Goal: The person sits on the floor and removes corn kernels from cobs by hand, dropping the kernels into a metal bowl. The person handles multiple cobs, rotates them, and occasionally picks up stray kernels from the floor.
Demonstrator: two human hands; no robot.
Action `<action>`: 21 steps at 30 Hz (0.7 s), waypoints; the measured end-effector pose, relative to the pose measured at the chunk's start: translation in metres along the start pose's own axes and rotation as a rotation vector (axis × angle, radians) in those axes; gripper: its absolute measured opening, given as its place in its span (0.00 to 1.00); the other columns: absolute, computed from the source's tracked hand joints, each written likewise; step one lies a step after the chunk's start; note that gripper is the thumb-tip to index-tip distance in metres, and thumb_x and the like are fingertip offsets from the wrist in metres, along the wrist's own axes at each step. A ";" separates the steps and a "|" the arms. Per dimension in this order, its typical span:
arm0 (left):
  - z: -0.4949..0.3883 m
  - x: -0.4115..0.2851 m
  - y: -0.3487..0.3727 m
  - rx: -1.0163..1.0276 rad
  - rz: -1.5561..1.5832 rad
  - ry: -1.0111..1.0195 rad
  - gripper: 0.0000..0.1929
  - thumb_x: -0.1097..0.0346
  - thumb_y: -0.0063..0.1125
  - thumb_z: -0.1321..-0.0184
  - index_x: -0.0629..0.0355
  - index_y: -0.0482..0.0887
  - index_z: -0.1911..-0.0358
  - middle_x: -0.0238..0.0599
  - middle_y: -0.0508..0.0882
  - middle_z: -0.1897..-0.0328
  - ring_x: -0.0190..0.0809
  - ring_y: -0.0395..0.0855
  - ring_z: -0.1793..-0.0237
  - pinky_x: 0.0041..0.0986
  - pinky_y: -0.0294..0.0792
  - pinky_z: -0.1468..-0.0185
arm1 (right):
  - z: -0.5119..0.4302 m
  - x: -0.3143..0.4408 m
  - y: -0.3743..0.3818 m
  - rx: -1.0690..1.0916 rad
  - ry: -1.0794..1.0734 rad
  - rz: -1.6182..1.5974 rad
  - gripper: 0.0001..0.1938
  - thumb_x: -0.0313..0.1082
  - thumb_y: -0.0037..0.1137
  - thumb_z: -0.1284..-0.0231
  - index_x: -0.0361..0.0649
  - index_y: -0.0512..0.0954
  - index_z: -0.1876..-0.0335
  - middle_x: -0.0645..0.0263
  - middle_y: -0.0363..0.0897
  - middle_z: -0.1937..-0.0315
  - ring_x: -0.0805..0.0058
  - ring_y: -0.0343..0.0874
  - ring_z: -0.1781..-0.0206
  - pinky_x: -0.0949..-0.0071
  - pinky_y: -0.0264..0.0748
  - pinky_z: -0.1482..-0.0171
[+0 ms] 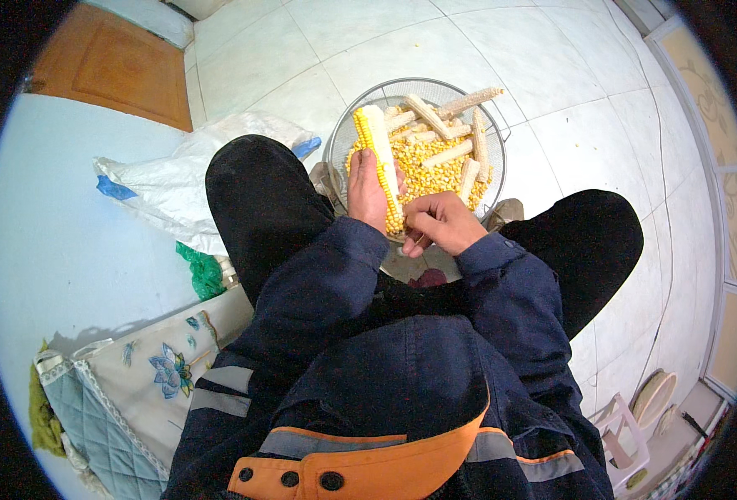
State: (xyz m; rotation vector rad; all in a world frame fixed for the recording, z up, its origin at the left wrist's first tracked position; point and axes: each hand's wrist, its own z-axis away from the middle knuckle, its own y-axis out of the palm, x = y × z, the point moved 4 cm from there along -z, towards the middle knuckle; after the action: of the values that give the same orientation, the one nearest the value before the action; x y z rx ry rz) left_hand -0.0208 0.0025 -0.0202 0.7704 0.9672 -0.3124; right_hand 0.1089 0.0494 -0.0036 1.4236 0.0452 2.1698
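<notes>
My left hand [367, 192] holds a partly shelled ear of corn [386, 178], tilted with one end toward me. Yellow kernels cover its left side and near end, while a broad pale strip is bare. Against that near end, my right hand [446, 222] has its fingers bent; whether they grip anything is hidden. Beneath both hands is a round wire-mesh basket [501, 156]. Loose corn kernels [434, 165] lie inside it, with several bare corncobs [446, 153] on top, one jutting over the far right rim.
A white woven sack [181, 181] with blue corners lies left of my knee, near a green plastic bag [203, 272]. Embroidered fabric [149, 362] is at lower left. A cable [670, 250] crosses the tiled floor [581, 156]. A pink plastic stool [625, 437] stands at lower right.
</notes>
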 end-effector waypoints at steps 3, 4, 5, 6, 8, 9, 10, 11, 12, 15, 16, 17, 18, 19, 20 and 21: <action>-0.002 0.001 -0.002 0.005 -0.030 0.018 0.16 0.51 0.34 0.22 0.56 0.67 0.54 0.37 0.74 0.68 0.34 0.73 0.74 0.26 0.69 0.71 | -0.002 -0.003 0.000 0.019 -0.061 0.042 0.10 0.29 0.49 0.32 0.27 0.76 0.61 0.58 0.81 0.72 0.70 0.87 0.69 0.76 0.85 0.67; -0.002 0.001 -0.002 0.011 -0.046 0.030 0.16 0.51 0.34 0.22 0.56 0.67 0.54 0.37 0.75 0.68 0.34 0.73 0.74 0.26 0.69 0.71 | -0.003 -0.005 -0.001 0.025 -0.060 0.051 0.10 0.29 0.49 0.32 0.27 0.76 0.62 0.58 0.81 0.72 0.70 0.87 0.69 0.76 0.85 0.67; -0.002 0.002 -0.002 0.016 -0.060 0.039 0.16 0.51 0.34 0.22 0.56 0.67 0.54 0.36 0.75 0.68 0.34 0.74 0.74 0.26 0.69 0.71 | -0.005 -0.005 -0.002 0.031 -0.060 0.060 0.10 0.29 0.49 0.32 0.27 0.76 0.62 0.58 0.81 0.72 0.70 0.87 0.69 0.76 0.85 0.66; -0.001 0.000 -0.001 0.021 -0.075 0.047 0.16 0.51 0.34 0.22 0.56 0.68 0.54 0.36 0.75 0.68 0.34 0.74 0.74 0.26 0.69 0.71 | -0.006 -0.006 -0.001 0.036 -0.059 0.068 0.10 0.29 0.50 0.32 0.28 0.77 0.63 0.59 0.81 0.73 0.70 0.87 0.69 0.77 0.85 0.66; -0.001 0.001 -0.001 0.029 -0.113 0.058 0.15 0.51 0.34 0.22 0.56 0.68 0.54 0.36 0.75 0.68 0.34 0.74 0.74 0.26 0.69 0.71 | -0.004 -0.005 0.001 0.004 -0.067 0.058 0.08 0.27 0.52 0.36 0.29 0.76 0.69 0.60 0.81 0.75 0.72 0.87 0.71 0.76 0.84 0.68; -0.001 0.002 -0.002 0.029 -0.136 0.065 0.15 0.51 0.35 0.22 0.55 0.68 0.55 0.36 0.75 0.68 0.33 0.74 0.74 0.26 0.69 0.71 | -0.005 -0.004 0.003 -0.008 -0.074 0.054 0.08 0.26 0.54 0.38 0.29 0.76 0.71 0.60 0.80 0.76 0.72 0.87 0.72 0.76 0.84 0.70; -0.001 0.002 -0.003 0.029 -0.159 0.072 0.15 0.51 0.35 0.22 0.55 0.68 0.55 0.35 0.75 0.68 0.33 0.74 0.74 0.26 0.69 0.71 | -0.006 -0.005 0.003 -0.023 -0.074 0.065 0.08 0.26 0.54 0.38 0.30 0.76 0.72 0.60 0.80 0.77 0.72 0.87 0.72 0.76 0.84 0.70; -0.001 0.003 -0.004 0.014 -0.164 0.073 0.15 0.51 0.35 0.22 0.55 0.68 0.55 0.35 0.74 0.68 0.33 0.74 0.74 0.26 0.69 0.71 | -0.007 -0.007 0.003 -0.038 -0.074 0.075 0.08 0.25 0.54 0.39 0.30 0.76 0.73 0.61 0.80 0.78 0.73 0.87 0.72 0.76 0.84 0.70; 0.001 0.003 -0.002 0.002 -0.169 0.072 0.15 0.50 0.35 0.22 0.54 0.68 0.55 0.34 0.74 0.68 0.33 0.74 0.73 0.26 0.69 0.71 | -0.008 -0.008 0.003 -0.056 -0.074 0.085 0.08 0.25 0.54 0.40 0.30 0.76 0.73 0.61 0.79 0.79 0.73 0.87 0.73 0.76 0.84 0.70; 0.002 0.003 -0.003 -0.036 -0.198 0.100 0.15 0.50 0.36 0.23 0.53 0.68 0.55 0.33 0.74 0.68 0.32 0.74 0.73 0.25 0.70 0.70 | -0.011 -0.013 0.004 -0.086 -0.088 0.134 0.08 0.24 0.55 0.41 0.31 0.76 0.75 0.62 0.79 0.81 0.73 0.87 0.73 0.76 0.83 0.71; 0.002 0.003 -0.005 -0.049 -0.211 0.115 0.15 0.49 0.36 0.23 0.53 0.68 0.55 0.33 0.74 0.68 0.32 0.74 0.72 0.25 0.70 0.70 | -0.011 -0.013 0.004 -0.078 -0.096 0.100 0.08 0.24 0.55 0.41 0.31 0.76 0.75 0.62 0.79 0.82 0.73 0.87 0.74 0.76 0.83 0.71; 0.002 0.003 -0.007 -0.061 -0.188 0.112 0.15 0.49 0.36 0.23 0.53 0.68 0.55 0.33 0.74 0.68 0.32 0.74 0.72 0.25 0.70 0.69 | -0.011 -0.013 0.005 -0.071 -0.104 0.066 0.08 0.24 0.55 0.41 0.31 0.75 0.76 0.62 0.79 0.82 0.74 0.87 0.74 0.76 0.82 0.71; 0.002 0.002 -0.008 -0.073 -0.165 0.111 0.15 0.49 0.36 0.23 0.53 0.68 0.55 0.33 0.74 0.68 0.32 0.74 0.72 0.25 0.70 0.69 | -0.012 -0.012 0.005 -0.063 -0.114 0.032 0.08 0.23 0.55 0.42 0.31 0.75 0.77 0.62 0.79 0.82 0.74 0.87 0.74 0.76 0.82 0.71; 0.002 0.001 -0.009 -0.084 -0.142 0.109 0.15 0.48 0.37 0.23 0.52 0.68 0.55 0.33 0.74 0.67 0.32 0.74 0.71 0.25 0.70 0.69 | -0.012 -0.012 0.005 -0.069 -0.118 0.036 0.08 0.23 0.55 0.42 0.31 0.75 0.77 0.61 0.79 0.82 0.74 0.87 0.74 0.76 0.82 0.72; 0.003 0.001 -0.009 -0.099 -0.158 0.103 0.15 0.48 0.37 0.23 0.52 0.68 0.54 0.33 0.74 0.67 0.32 0.74 0.71 0.26 0.70 0.68 | -0.012 -0.013 0.005 -0.074 -0.121 0.039 0.08 0.23 0.55 0.42 0.31 0.75 0.77 0.61 0.80 0.82 0.74 0.86 0.75 0.76 0.82 0.72; 0.003 0.001 -0.008 -0.101 -0.154 0.094 0.15 0.48 0.37 0.23 0.52 0.68 0.54 0.33 0.73 0.68 0.32 0.74 0.71 0.26 0.70 0.68 | -0.011 -0.014 0.005 -0.081 -0.121 0.044 0.08 0.23 0.55 0.42 0.31 0.75 0.77 0.60 0.80 0.82 0.74 0.86 0.75 0.76 0.81 0.73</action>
State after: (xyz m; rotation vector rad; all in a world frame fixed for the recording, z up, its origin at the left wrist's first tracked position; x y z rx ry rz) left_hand -0.0221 -0.0051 -0.0237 0.6242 1.1256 -0.3604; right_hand 0.1012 0.0417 -0.0185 1.5192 -0.1174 2.0914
